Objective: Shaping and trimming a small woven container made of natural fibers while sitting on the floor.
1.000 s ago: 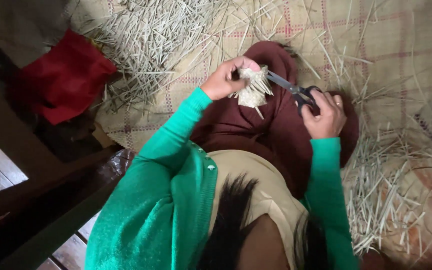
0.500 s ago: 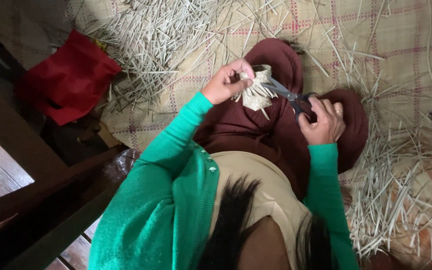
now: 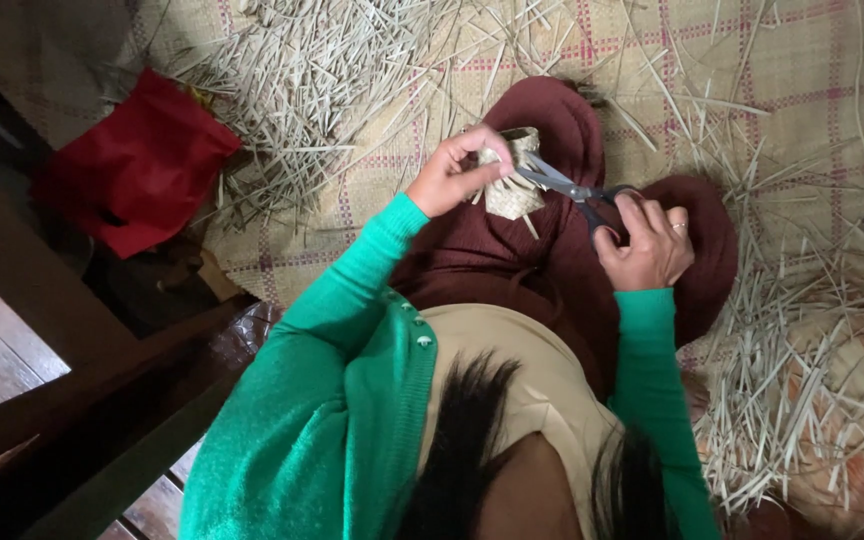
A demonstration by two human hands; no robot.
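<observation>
Here, a small woven straw piece [image 3: 512,185], pale and boxy with loose strip ends poking out, held above the lap over maroon cloth [image 3: 512,270], near the middle of the scene. Scissors [image 3: 567,187] meeting its right side, blades parted around a stray end. Best trimmed close to the weave but not into it: blades kept flat along the surface, one strip at a time, the piece turned rather than the scissors. Left hand [image 3: 452,175] raised from a bent elbow, fingertips pinched on the piece's top left edge, steadying it. Right hand [image 3: 647,245] lower and to the right, fingers curled through the dark handles, wrist cocked inward. Farther out, cut straw strips [image 3: 312,80] scattered over a checked mat [image 3: 802,70]; a red bag [image 3: 137,165] at far left.
</observation>
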